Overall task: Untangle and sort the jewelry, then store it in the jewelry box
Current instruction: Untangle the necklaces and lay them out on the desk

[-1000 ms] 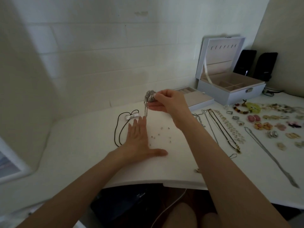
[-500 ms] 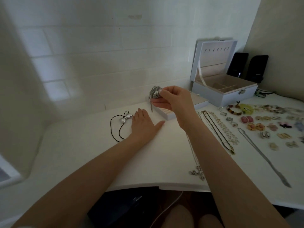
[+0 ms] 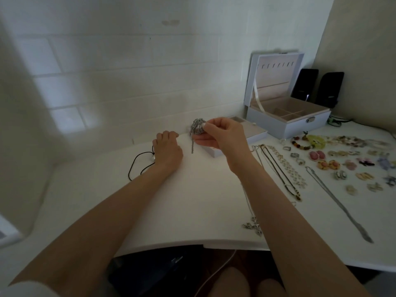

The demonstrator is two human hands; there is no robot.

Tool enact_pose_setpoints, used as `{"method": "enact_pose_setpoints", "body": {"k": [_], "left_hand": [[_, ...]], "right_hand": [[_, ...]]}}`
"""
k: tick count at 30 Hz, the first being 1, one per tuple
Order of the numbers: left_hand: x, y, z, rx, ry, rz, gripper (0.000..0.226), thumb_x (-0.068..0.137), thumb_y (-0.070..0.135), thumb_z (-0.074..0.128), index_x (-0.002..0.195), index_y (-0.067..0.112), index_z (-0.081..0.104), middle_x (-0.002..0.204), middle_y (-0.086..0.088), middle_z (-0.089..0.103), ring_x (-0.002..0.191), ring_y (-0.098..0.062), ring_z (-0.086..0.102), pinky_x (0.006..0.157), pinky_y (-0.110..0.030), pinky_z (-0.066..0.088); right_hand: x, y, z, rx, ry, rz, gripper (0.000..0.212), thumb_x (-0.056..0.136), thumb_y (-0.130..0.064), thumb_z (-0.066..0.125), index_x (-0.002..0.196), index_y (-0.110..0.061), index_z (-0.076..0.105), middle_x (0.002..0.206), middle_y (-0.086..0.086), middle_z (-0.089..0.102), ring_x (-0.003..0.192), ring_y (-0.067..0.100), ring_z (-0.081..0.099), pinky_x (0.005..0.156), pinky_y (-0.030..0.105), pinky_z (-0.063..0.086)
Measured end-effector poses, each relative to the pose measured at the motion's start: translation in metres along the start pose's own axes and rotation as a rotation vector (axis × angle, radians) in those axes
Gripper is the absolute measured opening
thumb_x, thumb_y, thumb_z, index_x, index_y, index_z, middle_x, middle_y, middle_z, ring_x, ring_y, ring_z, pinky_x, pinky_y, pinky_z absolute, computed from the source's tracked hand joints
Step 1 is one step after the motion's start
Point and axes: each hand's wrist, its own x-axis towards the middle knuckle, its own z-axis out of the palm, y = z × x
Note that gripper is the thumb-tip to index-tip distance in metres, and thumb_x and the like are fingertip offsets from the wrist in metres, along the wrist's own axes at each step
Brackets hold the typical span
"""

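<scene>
My right hand (image 3: 222, 138) pinches a tangled clump of silver chain (image 3: 196, 127) above the white table (image 3: 192, 200); a short end of the chain hangs down from it. My left hand (image 3: 167, 152) lies palm down on the table just left of the chain, its fingers curled under at the far end, and I see nothing in it. The white jewelry box (image 3: 300, 127) stands open at the back right, with its lid upright and its compartments showing. Its removed tray (image 3: 257, 136) lies behind my right hand.
A black cord necklace (image 3: 134, 166) lies left of my left hand. Straightened necklaces (image 3: 280, 166), a long silver chain (image 3: 338, 202), rings and several earrings (image 3: 325, 163) cover the table's right side. A pendant chain (image 3: 252, 226) lies near the front edge. Two dark speakers (image 3: 317, 88) stand behind the box.
My left hand lay flat on the table over some small rings; now its fingers are curled and the rings are out of sight. My right hand still holds the chain clump up.
</scene>
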Motion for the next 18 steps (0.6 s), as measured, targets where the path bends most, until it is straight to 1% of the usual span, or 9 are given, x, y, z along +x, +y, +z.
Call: {"method": "enact_pose_setpoints", "body": {"k": [2,3,5,6,8,11,13,15,18], "left_hand": [[0.000,0.006,-0.015,-0.387,0.081,-0.022,0.022,0.092,0.012,0.050,0.112,0.012,0.059,0.115,-0.005,0.060,0.114,-0.027,0.049,0.098,-0.035,0.033],[-0.002,0.010,-0.028,-0.646,0.052,-0.049,0.016,0.095,0.016,0.049,0.102,0.015,0.063,0.104,-0.001,0.065,0.107,-0.025,0.056,0.097,-0.036,0.039],[-0.010,0.025,-0.060,-1.104,-0.244,-0.102,0.033,0.100,0.036,0.038,0.093,0.019,0.066,0.091,0.003,0.070,0.094,-0.018,0.064,0.092,-0.034,0.047],[-0.013,0.029,-0.072,-1.193,-0.415,-0.084,0.045,0.097,0.047,0.033,0.097,0.017,0.066,0.093,-0.001,0.071,0.092,-0.018,0.066,0.090,-0.032,0.050],[-0.023,0.034,-0.085,-1.171,-0.572,0.026,0.050,0.090,0.050,0.039,0.105,0.011,0.066,0.100,-0.014,0.070,0.093,-0.024,0.068,0.087,-0.031,0.054],[-0.033,0.036,-0.084,-1.145,-0.505,0.102,0.020,0.093,0.023,0.053,0.093,0.009,0.067,0.081,-0.008,0.071,0.075,-0.021,0.069,0.071,-0.026,0.056],[-0.036,0.036,-0.080,-1.179,-0.498,0.069,0.020,0.094,0.019,0.051,0.090,0.007,0.067,0.074,-0.006,0.070,0.068,-0.019,0.068,0.063,-0.025,0.056],[-0.037,0.037,-0.077,-1.235,-0.509,0.042,0.020,0.094,0.019,0.051,0.094,0.006,0.067,0.078,-0.008,0.070,0.069,-0.020,0.068,0.064,-0.027,0.057],[-0.038,0.037,-0.074,-1.299,-0.496,0.030,0.017,0.094,0.013,0.050,0.099,0.006,0.065,0.089,-0.009,0.070,0.082,-0.020,0.068,0.080,-0.032,0.057]], "right_hand": [[0.000,-0.001,0.001,-0.001,0.003,0.000,0.003,0.089,0.000,0.060,0.086,0.000,0.058,0.077,0.018,0.069,0.066,0.024,0.070,0.066,0.030,0.060],[0.000,-0.001,0.001,-0.006,0.007,0.001,0.003,0.089,0.000,0.060,0.086,0.000,0.059,0.078,0.018,0.069,0.066,0.024,0.070,0.065,0.029,0.059],[0.002,-0.001,0.001,-0.028,0.022,0.010,0.002,0.088,-0.002,0.061,0.087,0.000,0.060,0.078,0.018,0.070,0.067,0.025,0.071,0.066,0.031,0.060],[0.003,0.000,0.000,-0.055,0.031,0.019,0.003,0.088,-0.003,0.062,0.088,0.000,0.061,0.079,0.018,0.071,0.068,0.028,0.071,0.068,0.034,0.060],[0.003,0.002,-0.002,-0.123,0.046,0.042,0.008,0.087,-0.006,0.063,0.090,0.001,0.064,0.080,0.019,0.071,0.072,0.033,0.071,0.072,0.040,0.060],[0.000,0.004,-0.005,-0.149,0.060,0.077,0.009,0.087,-0.003,0.061,0.092,0.004,0.065,0.080,0.021,0.071,0.068,0.031,0.071,0.067,0.036,0.060],[-0.004,0.005,-0.010,-0.150,0.082,0.085,0.007,0.087,-0.001,0.062,0.091,0.003,0.064,0.076,0.019,0.069,0.060,0.024,0.069,0.059,0.029,0.059],[-0.007,0.007,-0.016,-0.160,0.103,0.085,0.008,0.085,-0.001,0.065,0.091,0.003,0.065,0.071,0.014,0.067,0.053,0.016,0.065,0.052,0.022,0.054],[-0.013,0.009,-0.025,-0.185,0.096,0.084,0.008,0.082,-0.004,0.069,0.089,0.000,0.068,0.065,0.007,0.063,0.050,0.010,0.057,0.051,0.017,0.048]]}}
